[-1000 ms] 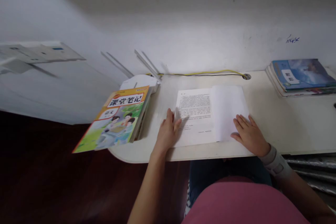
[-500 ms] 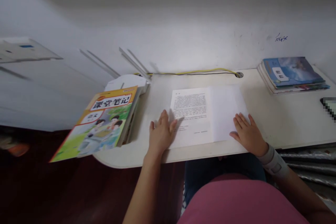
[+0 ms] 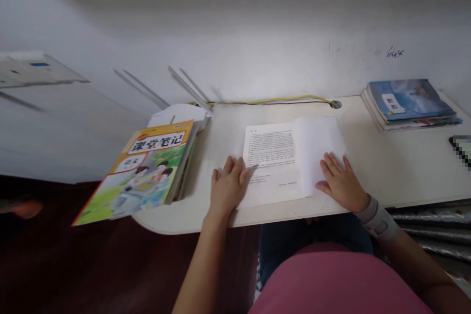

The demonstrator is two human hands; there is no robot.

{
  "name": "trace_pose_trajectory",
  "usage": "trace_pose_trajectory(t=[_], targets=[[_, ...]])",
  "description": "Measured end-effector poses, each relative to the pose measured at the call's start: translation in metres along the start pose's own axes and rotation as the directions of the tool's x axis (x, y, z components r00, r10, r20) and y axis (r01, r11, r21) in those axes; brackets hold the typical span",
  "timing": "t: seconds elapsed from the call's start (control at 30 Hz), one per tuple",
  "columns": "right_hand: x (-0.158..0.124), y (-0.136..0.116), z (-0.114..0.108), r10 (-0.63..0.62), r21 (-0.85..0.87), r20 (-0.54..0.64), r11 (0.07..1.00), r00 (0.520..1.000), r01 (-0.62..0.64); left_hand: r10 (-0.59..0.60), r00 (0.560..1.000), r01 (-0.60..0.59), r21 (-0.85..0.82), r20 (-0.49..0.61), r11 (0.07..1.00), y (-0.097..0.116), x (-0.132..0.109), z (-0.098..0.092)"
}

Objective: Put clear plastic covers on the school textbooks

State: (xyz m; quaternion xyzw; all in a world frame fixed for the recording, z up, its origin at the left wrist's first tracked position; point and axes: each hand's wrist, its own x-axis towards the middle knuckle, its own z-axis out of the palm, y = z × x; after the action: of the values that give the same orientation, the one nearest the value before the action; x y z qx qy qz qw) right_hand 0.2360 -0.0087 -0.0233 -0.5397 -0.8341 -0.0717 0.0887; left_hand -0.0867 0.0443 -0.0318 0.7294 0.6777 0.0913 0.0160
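An open book (image 3: 274,157) lies on the white desk (image 3: 390,176), with printed text on its left page and a blank right page (image 3: 322,144). My left hand (image 3: 228,184) rests at the left edge of the printed page, fingers spread. Flat on the lower right part of the blank page is my right hand (image 3: 342,184), its fingers apart. Neither hand grips anything.
At the left, a colourful book (image 3: 147,171) tops a stack overhanging the desk edge, beside a white router (image 3: 176,114). A yellow cable (image 3: 287,100) runs along the wall. Another book stack (image 3: 412,100) and a partly pixelated device (image 3: 461,149) lie at the right.
The open book has shifted slightly to the right on the desk. My right hand has moved a little left and up over the blank page. My left hand has moved slightly right.
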Motion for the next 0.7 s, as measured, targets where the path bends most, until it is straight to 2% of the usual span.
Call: trace_pose_trajectory(t=[0.17,0.4,0.7], targets=[[0.007,-0.003,0.006,-0.011,0.008,0.041,1.0,0.999,0.011,0.0,1.0,0.0,0.015,-0.004,1.0,-0.001,0.0,0.001],[0.0,0.0,0.005,0.032,0.001,0.029,0.999,0.999,-0.032,-0.017,1.0,0.017,0.018,0.023,1.0,0.001,-0.001,-0.003],[-0.003,0.0,0.001,0.045,-0.029,0.034,0.999,0.998,-0.044,-0.022,1.0,0.022,-0.007,-0.004,1.0,-0.002,0.0,-0.001]])
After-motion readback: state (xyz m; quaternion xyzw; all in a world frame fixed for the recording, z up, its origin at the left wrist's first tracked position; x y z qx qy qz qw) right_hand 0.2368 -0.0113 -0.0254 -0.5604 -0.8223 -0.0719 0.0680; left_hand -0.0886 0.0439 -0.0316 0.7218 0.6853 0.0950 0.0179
